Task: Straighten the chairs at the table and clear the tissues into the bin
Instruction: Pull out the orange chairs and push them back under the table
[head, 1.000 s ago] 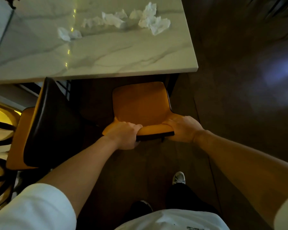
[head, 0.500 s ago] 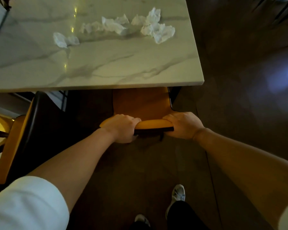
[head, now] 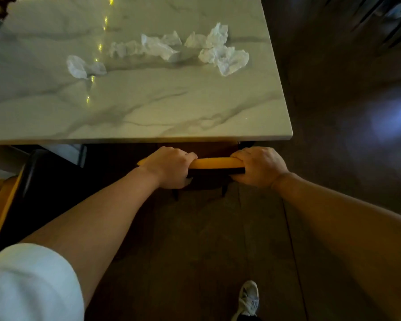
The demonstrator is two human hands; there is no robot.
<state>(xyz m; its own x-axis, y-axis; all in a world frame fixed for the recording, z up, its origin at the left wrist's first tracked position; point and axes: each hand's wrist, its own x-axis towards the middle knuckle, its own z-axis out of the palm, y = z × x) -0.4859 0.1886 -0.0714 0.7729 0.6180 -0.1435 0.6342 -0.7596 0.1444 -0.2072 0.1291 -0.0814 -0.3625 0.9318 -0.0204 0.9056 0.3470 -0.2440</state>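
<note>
Two hands are engaged: your left hand (head: 169,166) and your right hand (head: 259,166) are both clenched around the top edge of the orange chair (head: 214,162). That chair sits tucked beneath the near edge of the table (head: 148,117), toward its right end; only the backrest rim and two dark legs show below your knuckles.

Surface: the tabletop is white marble with grey veining and a glossy finish that mirrors a row of small yellow lights. Crumpled tissues (head: 225,57) lie in a loose line across the far half, none touching the near edge. One wad lies apart at the left of that line; the largest cluster lies at the right, near the right edge of the table.

Room: the floor (head: 218,251) is dark wood planking, dimly lit, with a pale blue reflection at the right.

Edges and clearance: the near table edge runs just beyond your knuckles. The right corner of the table lies just beyond and to the right of your right hand, with open floor past it. At your left, a second chair (head: 33,193) with a black back and orange seat stands angled away from the table, close to your left forearm. Your shoe (head: 249,300) rests on open floor behind the tucked chair.
</note>
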